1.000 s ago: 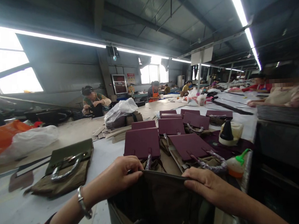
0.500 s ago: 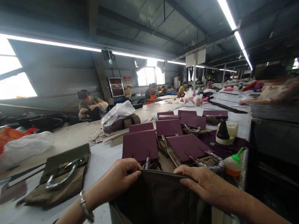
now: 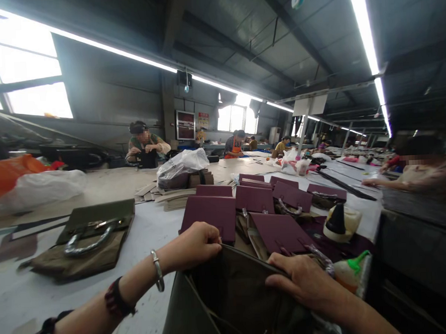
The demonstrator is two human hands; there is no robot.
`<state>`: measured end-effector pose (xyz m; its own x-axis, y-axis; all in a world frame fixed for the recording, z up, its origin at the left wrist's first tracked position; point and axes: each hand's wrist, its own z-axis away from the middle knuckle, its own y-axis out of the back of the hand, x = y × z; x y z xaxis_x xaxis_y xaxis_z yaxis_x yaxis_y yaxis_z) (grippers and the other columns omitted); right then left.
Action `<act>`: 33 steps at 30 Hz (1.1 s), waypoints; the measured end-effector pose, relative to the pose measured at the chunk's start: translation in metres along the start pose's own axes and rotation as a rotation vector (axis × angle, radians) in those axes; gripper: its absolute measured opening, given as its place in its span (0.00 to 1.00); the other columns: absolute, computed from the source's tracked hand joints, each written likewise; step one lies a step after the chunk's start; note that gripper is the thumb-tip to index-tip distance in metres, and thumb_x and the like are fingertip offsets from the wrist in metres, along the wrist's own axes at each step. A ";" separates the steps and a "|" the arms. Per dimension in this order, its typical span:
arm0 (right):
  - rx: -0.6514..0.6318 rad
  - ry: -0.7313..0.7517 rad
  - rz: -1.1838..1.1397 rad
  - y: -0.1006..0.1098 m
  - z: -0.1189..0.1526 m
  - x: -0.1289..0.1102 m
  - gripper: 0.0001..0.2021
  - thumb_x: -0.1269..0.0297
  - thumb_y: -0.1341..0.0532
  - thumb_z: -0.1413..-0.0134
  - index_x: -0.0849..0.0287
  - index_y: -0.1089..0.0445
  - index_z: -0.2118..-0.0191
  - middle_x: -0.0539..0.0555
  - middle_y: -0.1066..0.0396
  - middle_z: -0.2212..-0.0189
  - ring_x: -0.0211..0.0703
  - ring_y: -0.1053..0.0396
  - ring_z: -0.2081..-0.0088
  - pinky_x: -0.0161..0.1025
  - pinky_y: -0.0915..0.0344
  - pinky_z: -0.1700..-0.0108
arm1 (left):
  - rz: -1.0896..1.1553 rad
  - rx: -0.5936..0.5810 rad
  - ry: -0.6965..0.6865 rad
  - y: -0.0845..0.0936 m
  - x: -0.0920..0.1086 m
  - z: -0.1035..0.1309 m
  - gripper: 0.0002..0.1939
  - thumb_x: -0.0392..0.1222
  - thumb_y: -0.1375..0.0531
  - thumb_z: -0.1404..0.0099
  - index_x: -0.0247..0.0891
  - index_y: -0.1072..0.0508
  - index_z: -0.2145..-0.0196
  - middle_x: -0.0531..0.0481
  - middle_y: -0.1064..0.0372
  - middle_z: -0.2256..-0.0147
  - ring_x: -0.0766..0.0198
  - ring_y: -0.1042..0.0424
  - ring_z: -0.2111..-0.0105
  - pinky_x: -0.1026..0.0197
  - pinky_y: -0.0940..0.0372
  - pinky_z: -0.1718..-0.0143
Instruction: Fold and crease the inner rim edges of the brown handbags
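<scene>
A dark olive bag (image 3: 248,290) is held open at the bottom centre, its lining and a bit of gold metal showing inside. My left hand (image 3: 199,245) pinches the bag's top edge near its left corner. On the right part of the same edge, my right hand (image 3: 301,277) grips with the thumb inside and the fingers over the far side. Just beyond stand several burgundy bags (image 3: 210,212) with plastic-wrapped handles. Another olive bag (image 3: 92,238) with a wrapped handle lies flat to the left.
A tub with a black cone (image 3: 341,223) and a green-tipped bottle (image 3: 350,272) stand at the right table edge. Clear plastic (image 3: 181,166) and stacked brown pieces lie farther back. A person (image 3: 425,169) works at the right, another (image 3: 145,143) across the table.
The view has tilted and shifted. My left hand has risen, lifting the left part of the bag's edge, which now slopes down to the right. Both hands keep their hold.
</scene>
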<state>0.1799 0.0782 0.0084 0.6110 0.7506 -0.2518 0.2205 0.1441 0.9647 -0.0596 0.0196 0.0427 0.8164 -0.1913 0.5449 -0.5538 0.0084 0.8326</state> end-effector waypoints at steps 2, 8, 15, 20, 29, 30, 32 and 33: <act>0.005 -0.012 -0.011 -0.001 -0.001 0.001 0.14 0.50 0.46 0.49 0.55 0.34 0.65 0.51 0.28 0.71 0.45 0.31 0.67 0.34 0.45 0.68 | -0.004 -0.001 0.000 0.001 0.001 -0.001 0.09 0.37 0.48 0.47 0.32 0.29 0.75 0.54 0.37 0.80 0.70 0.42 0.79 0.70 0.49 0.79; 0.000 -0.019 -0.036 -0.002 -0.003 0.003 0.14 0.49 0.44 0.51 0.56 0.34 0.68 0.50 0.29 0.73 0.43 0.31 0.69 0.33 0.45 0.69 | -0.017 0.004 -0.007 0.002 -0.001 -0.003 0.09 0.37 0.47 0.47 0.32 0.29 0.75 0.54 0.36 0.80 0.69 0.41 0.78 0.70 0.49 0.78; 0.027 0.001 0.028 -0.007 -0.003 0.003 0.14 0.53 0.50 0.44 0.57 0.36 0.71 0.51 0.31 0.75 0.42 0.32 0.70 0.34 0.46 0.69 | -0.006 -0.008 -0.005 0.001 -0.004 -0.003 0.09 0.38 0.47 0.47 0.32 0.29 0.75 0.54 0.36 0.80 0.69 0.40 0.78 0.70 0.48 0.78; 0.003 0.015 -0.114 -0.007 -0.003 0.003 0.14 0.56 0.52 0.43 0.57 0.39 0.73 0.48 0.34 0.77 0.38 0.34 0.72 0.32 0.46 0.71 | 0.008 -0.011 -0.004 0.001 -0.004 -0.001 0.10 0.38 0.48 0.46 0.33 0.28 0.74 0.54 0.36 0.79 0.69 0.40 0.78 0.70 0.47 0.78; -0.036 -0.007 -0.369 -0.011 -0.006 0.006 0.15 0.56 0.51 0.43 0.59 0.39 0.75 0.45 0.40 0.79 0.34 0.40 0.75 0.30 0.47 0.74 | 0.026 -0.010 -0.002 0.002 -0.004 -0.001 0.10 0.36 0.47 0.48 0.32 0.27 0.75 0.54 0.36 0.80 0.69 0.40 0.78 0.70 0.48 0.78; -0.047 -0.011 -0.388 -0.012 -0.007 0.006 0.15 0.56 0.52 0.43 0.59 0.39 0.75 0.45 0.40 0.79 0.34 0.41 0.75 0.29 0.47 0.75 | 0.029 -0.006 -0.002 0.002 -0.004 -0.001 0.09 0.36 0.47 0.48 0.32 0.28 0.75 0.54 0.36 0.80 0.69 0.40 0.78 0.70 0.48 0.78; -0.062 -0.005 -0.375 -0.011 -0.009 0.008 0.15 0.57 0.52 0.43 0.59 0.39 0.75 0.45 0.39 0.79 0.34 0.41 0.75 0.29 0.46 0.74 | 0.033 0.006 -0.001 0.001 -0.005 -0.001 0.09 0.36 0.47 0.49 0.32 0.28 0.75 0.54 0.36 0.80 0.69 0.40 0.79 0.70 0.48 0.79; -0.067 0.004 -0.349 -0.010 -0.011 0.008 0.15 0.57 0.52 0.43 0.59 0.39 0.75 0.46 0.39 0.78 0.34 0.40 0.75 0.30 0.46 0.73 | 0.036 0.009 0.000 0.001 -0.005 0.000 0.09 0.36 0.47 0.49 0.32 0.28 0.75 0.54 0.36 0.80 0.69 0.41 0.79 0.70 0.48 0.79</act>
<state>0.1743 0.0897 -0.0026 0.5043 0.6516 -0.5666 0.3648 0.4340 0.8238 -0.0641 0.0210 0.0405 0.7960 -0.1908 0.5744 -0.5842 0.0059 0.8116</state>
